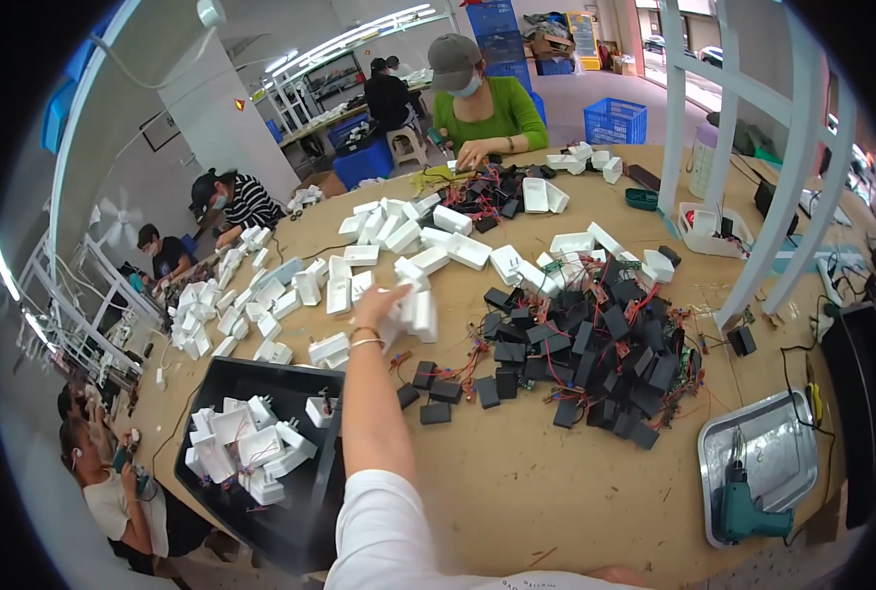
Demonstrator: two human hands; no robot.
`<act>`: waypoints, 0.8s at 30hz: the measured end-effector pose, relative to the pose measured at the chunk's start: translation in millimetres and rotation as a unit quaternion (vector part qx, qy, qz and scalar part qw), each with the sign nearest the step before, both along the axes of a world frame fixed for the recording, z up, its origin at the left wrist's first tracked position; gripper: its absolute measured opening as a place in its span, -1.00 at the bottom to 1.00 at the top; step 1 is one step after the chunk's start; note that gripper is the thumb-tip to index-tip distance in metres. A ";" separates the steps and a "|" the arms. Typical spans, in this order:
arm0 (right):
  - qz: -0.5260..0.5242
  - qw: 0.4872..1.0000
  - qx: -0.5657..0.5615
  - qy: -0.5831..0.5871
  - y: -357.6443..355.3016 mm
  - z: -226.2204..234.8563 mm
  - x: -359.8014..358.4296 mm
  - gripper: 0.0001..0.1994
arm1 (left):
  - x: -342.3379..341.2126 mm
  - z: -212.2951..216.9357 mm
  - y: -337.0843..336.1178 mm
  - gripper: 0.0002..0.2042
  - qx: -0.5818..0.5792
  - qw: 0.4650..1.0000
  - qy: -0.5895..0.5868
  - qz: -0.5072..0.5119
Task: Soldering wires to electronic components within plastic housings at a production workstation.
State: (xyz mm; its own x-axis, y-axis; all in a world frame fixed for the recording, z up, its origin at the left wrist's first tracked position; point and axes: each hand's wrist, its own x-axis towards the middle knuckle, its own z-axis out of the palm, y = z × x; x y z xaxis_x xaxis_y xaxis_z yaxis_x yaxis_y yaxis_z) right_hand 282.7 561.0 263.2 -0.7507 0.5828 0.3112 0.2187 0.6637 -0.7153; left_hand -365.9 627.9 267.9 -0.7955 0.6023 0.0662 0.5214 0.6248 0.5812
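My left hand (383, 307) reaches out over the table with its fingers around some white plastic cases (420, 313), slightly blurred; how many it grips is hard to tell. Beyond and to the left of it spreads a loose heap of more white cases (339, 285). A black bin (305, 506) stands left of my forearm, with several white cases (259, 444) and thin wires inside. Right of the hand lies a large pile of black boxes (595, 354) with red wires and small circuit boards. Only a sliver of my right arm (612, 575) shows at the lower edge.
A metal tray (705, 462) with a green power tool (753, 513) lies at the right. White frame posts (728, 108) rise from the table's right side. Across the table a person in green (502, 108) works beside another wire pile (492, 192). Other people work along the left.
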 end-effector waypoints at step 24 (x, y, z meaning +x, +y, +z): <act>-0.381 0.917 0.016 0.120 -25.0 56.8 104.4 -0.85 | 402.2 21.8 -144.0 -0.37 0.147 0.954 0.141 -0.222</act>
State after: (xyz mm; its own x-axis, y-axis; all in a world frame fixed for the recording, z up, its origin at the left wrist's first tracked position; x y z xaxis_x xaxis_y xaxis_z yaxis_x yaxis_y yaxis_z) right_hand 387.1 536.0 319.9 -0.0377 0.8966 0.4412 0.4659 0.4064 -0.7860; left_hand 36.3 483.9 289.7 -0.3924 0.7975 0.4583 0.8583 0.1383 0.4942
